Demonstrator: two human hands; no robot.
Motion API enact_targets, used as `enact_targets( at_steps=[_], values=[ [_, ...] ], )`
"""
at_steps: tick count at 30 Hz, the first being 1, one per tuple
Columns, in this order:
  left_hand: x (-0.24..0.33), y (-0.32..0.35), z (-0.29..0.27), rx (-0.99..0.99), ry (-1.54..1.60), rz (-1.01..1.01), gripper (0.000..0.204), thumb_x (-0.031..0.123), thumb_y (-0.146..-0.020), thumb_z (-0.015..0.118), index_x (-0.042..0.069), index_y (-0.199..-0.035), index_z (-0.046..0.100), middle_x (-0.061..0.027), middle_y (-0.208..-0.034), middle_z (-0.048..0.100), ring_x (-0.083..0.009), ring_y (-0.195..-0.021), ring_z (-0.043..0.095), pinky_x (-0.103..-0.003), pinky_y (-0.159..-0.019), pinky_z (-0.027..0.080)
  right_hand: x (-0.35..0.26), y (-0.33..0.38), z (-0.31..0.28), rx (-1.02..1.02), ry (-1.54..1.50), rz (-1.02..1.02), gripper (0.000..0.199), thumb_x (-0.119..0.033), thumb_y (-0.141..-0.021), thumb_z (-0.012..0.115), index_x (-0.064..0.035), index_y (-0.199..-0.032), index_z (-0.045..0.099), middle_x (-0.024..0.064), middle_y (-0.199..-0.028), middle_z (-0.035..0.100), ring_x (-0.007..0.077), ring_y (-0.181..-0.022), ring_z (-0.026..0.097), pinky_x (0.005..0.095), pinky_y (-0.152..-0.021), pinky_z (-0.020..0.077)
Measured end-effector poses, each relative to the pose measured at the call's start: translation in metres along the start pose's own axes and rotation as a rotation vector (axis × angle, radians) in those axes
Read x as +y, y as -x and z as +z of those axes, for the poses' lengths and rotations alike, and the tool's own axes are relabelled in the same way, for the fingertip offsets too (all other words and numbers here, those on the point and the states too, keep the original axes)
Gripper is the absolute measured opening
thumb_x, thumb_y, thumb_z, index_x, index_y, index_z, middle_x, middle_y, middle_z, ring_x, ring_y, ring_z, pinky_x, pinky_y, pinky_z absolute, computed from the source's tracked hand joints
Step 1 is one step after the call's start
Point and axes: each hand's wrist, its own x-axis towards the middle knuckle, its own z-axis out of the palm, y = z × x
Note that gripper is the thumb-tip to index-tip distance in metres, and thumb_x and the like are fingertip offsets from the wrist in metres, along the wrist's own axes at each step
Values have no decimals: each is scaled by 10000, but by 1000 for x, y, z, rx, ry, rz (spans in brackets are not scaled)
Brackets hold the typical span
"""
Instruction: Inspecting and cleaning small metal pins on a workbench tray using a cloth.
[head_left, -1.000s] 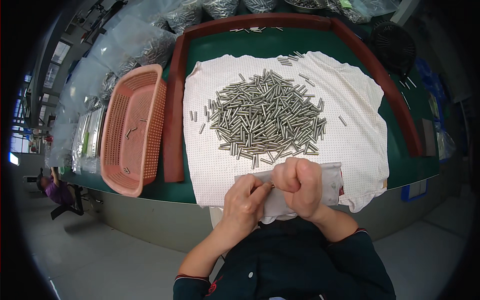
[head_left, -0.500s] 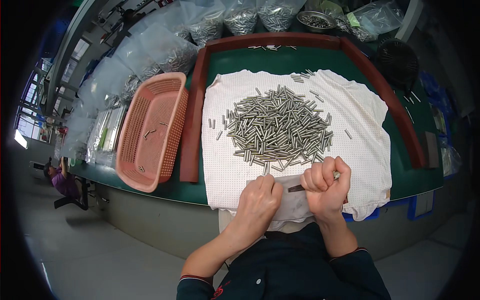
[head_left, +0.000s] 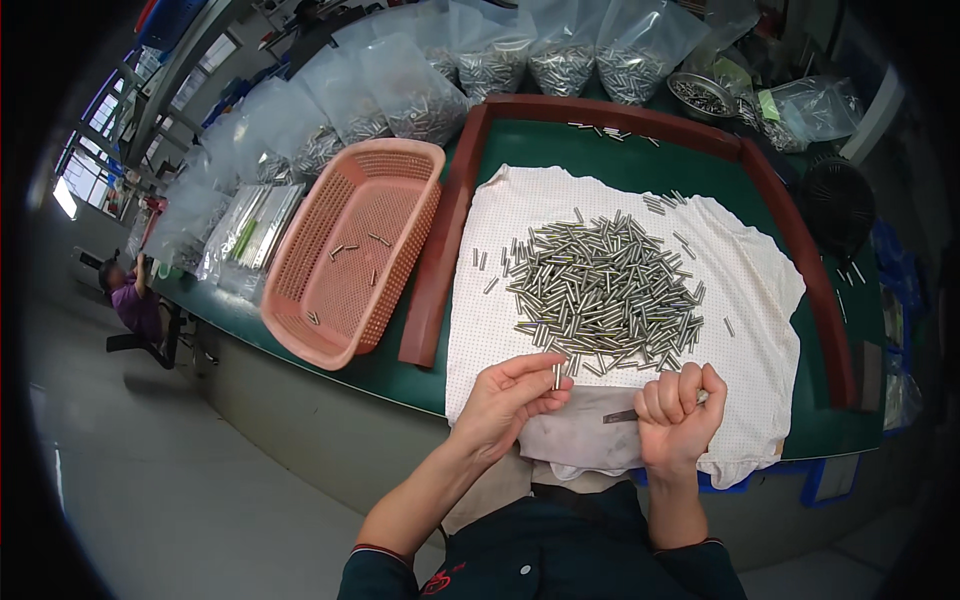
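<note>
A heap of short metal pins point(head_left: 605, 290) lies on a white dotted cloth point(head_left: 745, 290) before me. At the near edge of the heap my left hand point(head_left: 508, 405) is closed, with small metal pins point(head_left: 557, 377) pinched upright between thumb and fingers. My right hand point(head_left: 680, 420) is a fist round a tool; its dark flat blade point(head_left: 620, 416) points left and a pale end point(head_left: 703, 397) shows above the fist. Most of the tool is hidden by the fingers. Under both hands a greyish cloth point(head_left: 580, 430) hangs over the table's front edge.
A pink plastic basket point(head_left: 290, 275) with a few pins stands left of a red-brown wooden frame point(head_left: 430, 290). Clear bags of pins point(head_left: 490, 65) line the back and left. A metal bowl point(head_left: 702, 97) and a black fan-like object point(head_left: 838, 205) are at right. A person point(head_left: 135, 305) sits far left.
My left hand has turned and risen, now showing pins between its fingers. The right fist keeps the tool. The whole view has shifted, with the table appearing further right and lower.
</note>
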Motion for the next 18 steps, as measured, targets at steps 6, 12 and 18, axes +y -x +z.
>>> enact_targets(
  at_steps=[6, 12, 18],
  values=[
    [5, -2, 4, 53, -19, -22, 287, 41, -868, 534, -56, -1138, 526, -169, -957, 628, -152, -812, 628, -246, -761, 518, 0, -1, 1, 0, 1, 2, 415, -291, -915, 271, -126, -535, 269, -18, -426, 243, 101, -392, 151, 272, -423, 173],
    [9, 3, 6, 84, -17, -8, 271, 35, -861, 543, -66, -1112, 537, -177, -945, 631, -163, -787, 633, -249, -744, 520, 1, -2, 2, -6, -3, 7, 410, -288, -914, 270, -126, -537, 268, -18, -427, 243, 101, -393, 151, 273, -425, 175],
    [65, 39, -6, 382, -858, 1011, 213, -98, -785, 562, -72, -991, 607, -142, -854, 655, -166, -754, 631, -249, -715, 495, 0, 0, -1, 6, 1, -2, 406, -285, -914, 269, -127, -541, 267, -16, -428, 240, 99, -397, 147, 272, -427, 174]
  ],
)
